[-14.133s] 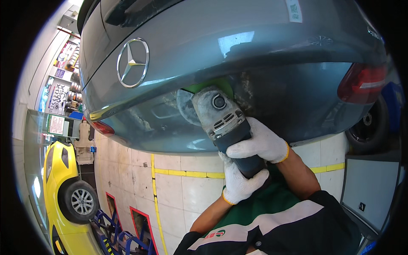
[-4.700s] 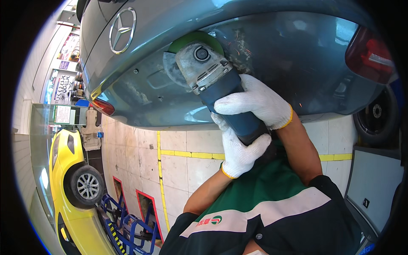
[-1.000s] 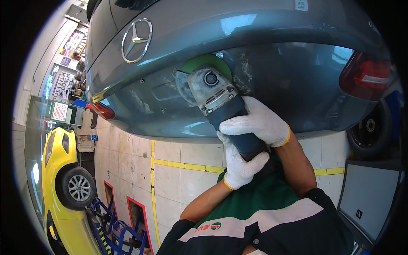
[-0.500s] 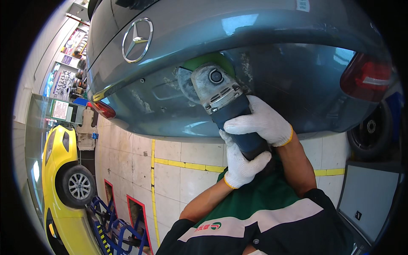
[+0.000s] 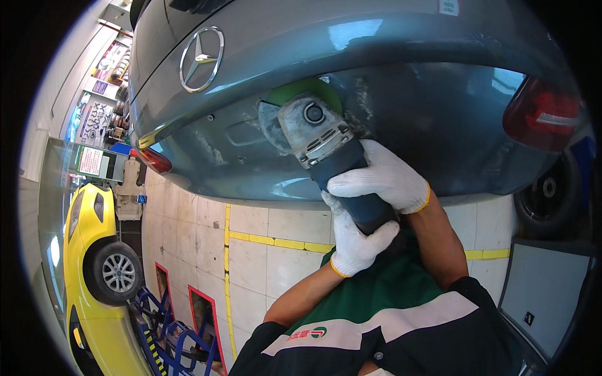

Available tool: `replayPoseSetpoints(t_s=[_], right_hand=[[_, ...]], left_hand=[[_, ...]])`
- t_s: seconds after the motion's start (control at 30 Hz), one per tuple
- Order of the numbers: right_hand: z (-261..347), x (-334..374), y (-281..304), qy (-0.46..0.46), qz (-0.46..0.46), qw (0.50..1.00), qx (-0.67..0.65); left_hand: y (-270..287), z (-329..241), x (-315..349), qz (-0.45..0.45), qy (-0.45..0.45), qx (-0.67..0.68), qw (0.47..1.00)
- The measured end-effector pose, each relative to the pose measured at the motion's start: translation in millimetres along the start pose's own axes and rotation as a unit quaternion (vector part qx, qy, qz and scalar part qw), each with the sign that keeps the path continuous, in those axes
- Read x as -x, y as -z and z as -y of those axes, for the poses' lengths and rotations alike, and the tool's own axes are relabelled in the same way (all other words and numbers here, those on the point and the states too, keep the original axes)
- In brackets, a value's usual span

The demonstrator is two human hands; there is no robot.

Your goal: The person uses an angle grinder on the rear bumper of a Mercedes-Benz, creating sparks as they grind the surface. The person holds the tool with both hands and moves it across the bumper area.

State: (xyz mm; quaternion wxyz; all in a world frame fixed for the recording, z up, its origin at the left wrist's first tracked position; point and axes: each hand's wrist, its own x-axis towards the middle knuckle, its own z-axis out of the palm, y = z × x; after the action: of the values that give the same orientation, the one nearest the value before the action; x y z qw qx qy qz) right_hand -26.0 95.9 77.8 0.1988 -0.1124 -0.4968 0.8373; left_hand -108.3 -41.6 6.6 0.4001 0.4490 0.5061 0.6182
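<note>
Both my hands wear white knit gloves and hold an angle grinder [image 5: 335,156]. My left hand [image 5: 359,241] is wrapped round the rear end of its dark body. Farther forward, my right hand [image 5: 387,182] grips the body with the thumb laid across the top. A green disc [image 5: 307,92] and a metal guard [image 5: 273,128] show at the scuffed grey head. The disc lies over the rear panel of a dark grey-blue car [image 5: 433,125]; whether it touches the paint cannot be made out. Pale scraped patches [image 5: 362,100] mark the panel beside the disc.
Red tail lights [image 5: 544,116] flank the panel, and a round chrome emblem [image 5: 202,59] sits above. A yellow car [image 5: 94,269] stands at left near blue metal frames [image 5: 172,332]. At right are a loose wheel [image 5: 549,185] and a grey cabinet [image 5: 545,294].
The grinder's head has shifted slightly to the left on the panel. Both hands keep their hold and have moved very little with it.
</note>
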Motion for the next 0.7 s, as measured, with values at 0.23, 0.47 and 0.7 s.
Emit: replayPoseSetpoints(t_s=[0.23,0.47,0.7], right_hand=[[1.2,0.5,1.7,0.005,0.002,1.0,-0.004],[1.2,2.4,3.2,0.002,-0.006,1.0,0.002],[2.3,1.6,-3.4,0.013,-0.011,1.0,-0.013]], left_hand=[[4.6,3.3,-3.0,0.023,-0.018,-0.057,0.998],[-1.4,5.4,-3.3,-0.009,-0.014,-0.039,0.999],[3.9,6.9,-1.2,0.006,-0.008,-0.036,0.999]])
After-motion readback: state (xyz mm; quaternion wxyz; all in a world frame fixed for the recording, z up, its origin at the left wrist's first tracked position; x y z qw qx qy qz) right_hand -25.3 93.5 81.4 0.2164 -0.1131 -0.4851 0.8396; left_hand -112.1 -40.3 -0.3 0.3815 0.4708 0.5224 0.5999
